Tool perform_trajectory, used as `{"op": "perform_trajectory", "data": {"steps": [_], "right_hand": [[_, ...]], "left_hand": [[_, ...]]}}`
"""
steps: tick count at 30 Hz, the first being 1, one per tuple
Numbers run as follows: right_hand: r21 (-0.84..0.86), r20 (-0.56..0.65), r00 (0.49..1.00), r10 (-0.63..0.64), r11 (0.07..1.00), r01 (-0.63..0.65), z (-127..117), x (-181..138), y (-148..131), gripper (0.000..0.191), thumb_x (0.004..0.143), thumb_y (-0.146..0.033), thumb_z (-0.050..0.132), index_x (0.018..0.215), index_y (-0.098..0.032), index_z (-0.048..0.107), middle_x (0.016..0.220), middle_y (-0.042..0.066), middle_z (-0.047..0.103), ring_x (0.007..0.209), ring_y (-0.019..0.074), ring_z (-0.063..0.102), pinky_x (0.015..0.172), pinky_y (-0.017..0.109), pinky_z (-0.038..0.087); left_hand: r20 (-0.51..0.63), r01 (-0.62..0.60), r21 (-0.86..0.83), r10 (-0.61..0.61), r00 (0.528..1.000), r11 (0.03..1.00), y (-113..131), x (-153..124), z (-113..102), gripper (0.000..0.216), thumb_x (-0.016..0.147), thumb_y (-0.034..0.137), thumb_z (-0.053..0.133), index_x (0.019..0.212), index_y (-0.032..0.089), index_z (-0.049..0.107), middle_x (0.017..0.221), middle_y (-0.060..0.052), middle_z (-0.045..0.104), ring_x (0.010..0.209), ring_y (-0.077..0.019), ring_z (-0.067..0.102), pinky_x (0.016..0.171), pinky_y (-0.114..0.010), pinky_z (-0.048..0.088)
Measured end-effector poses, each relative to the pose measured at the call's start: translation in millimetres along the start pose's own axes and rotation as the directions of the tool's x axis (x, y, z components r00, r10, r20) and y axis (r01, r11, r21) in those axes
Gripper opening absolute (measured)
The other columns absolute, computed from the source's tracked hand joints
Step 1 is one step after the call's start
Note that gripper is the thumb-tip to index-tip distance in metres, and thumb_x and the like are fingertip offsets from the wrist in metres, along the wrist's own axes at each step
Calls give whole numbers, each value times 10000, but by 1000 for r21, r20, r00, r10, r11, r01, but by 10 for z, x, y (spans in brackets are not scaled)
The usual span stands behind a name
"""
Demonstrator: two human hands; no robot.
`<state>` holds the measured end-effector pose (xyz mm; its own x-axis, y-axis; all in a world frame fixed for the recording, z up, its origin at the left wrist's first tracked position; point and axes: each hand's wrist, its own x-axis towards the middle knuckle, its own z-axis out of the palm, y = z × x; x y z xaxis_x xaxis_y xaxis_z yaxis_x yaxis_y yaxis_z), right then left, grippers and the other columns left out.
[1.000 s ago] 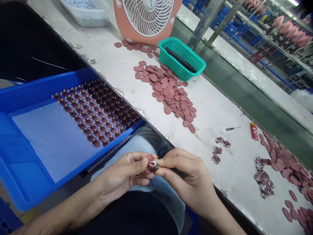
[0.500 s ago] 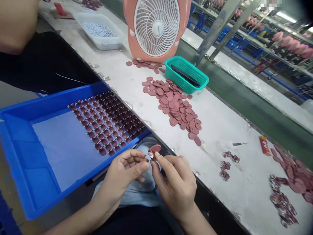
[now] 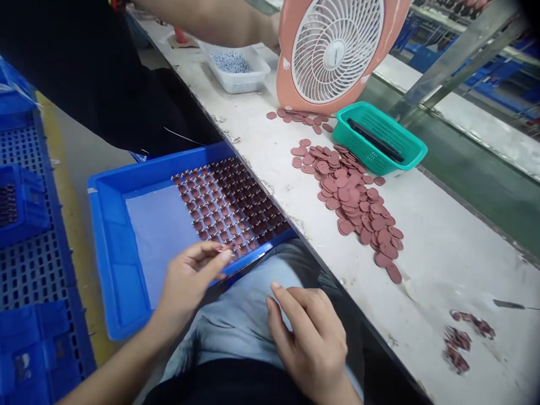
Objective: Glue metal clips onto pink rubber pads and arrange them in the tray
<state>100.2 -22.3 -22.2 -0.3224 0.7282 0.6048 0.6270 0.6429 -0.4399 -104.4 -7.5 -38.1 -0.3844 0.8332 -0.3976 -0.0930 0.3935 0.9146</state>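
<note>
Dark maroon tags (image 3: 228,202) form neat rows inside the bright blue tray (image 3: 108,259).

Maroon oval tags (image 3: 230,205) with small metal fittings lie overlapping in neat rows.

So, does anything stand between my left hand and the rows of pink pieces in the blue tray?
No, nothing visible does. The left hand hovers over the blue tray, its fingertips right beside the rows of pink pieces.

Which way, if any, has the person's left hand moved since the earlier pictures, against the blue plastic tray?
Yes: the left hand moved forward over the front rim of the blue plastic tray, fingertips near the rows of maroon pieces.
</note>
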Motion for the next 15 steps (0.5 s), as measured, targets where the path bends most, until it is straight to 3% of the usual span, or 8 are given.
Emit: {"op": "perform_trajectory", "data": {"steps": [2,3,5,10,15], "right_hand": [[-15,3,1000,6,1000,-6,-45,-64,49,276,899,-38,664,1158,-133,677,805,69,705,680,170,625,592,301,548],[-28,7,1000,14,1000,-14,-60,-105,81,277,892,-26,667,1150,-126,680,804,71,701,686,170,625,598,301,551],[-51,22,999,32,998,-31,-73,-195,146,277,882,-7,668,1136,-115,686,812,73,696,701,169,629,615,299,560],[-68,40,998,58,996,-55,-64,-383,223,203,911,-33,669,1097,-110,699,836,71,691,718,154,618,631,281,559],[-57,40,996,77,996,-75,-70,-456,242,190,904,-6,671,1078,-77,703,846,88,686,744,151,608,661,278,551]], "left_hand": [[-15,-104,338,115,993,936,-125,191,-258,334,760,485,827,917,207,732,944,-83,783,904,-268,713,745,-305,561],[32,-144,519,150,988,843,-203,283,-374,308,814,498,764,930,213,743,949,-80,792,902,-266,714,781,-306,544],[93,-159,662,131,987,732,-367,444,-548,268,835,470,725,922,221,775,940,-73,804,853,-270,714,775,-313,514],[208,-171,814,-4,978,556,-703,685,-659,219,799,405,670,888,272,819,982,-29,823,834,-288,723,719,-321,478],[255,-187,878,-101,962,442,-878,808,-630,299,855,401,587,1011,270,806,1043,-38,823,943,-292,739,714,-311,487]]}}
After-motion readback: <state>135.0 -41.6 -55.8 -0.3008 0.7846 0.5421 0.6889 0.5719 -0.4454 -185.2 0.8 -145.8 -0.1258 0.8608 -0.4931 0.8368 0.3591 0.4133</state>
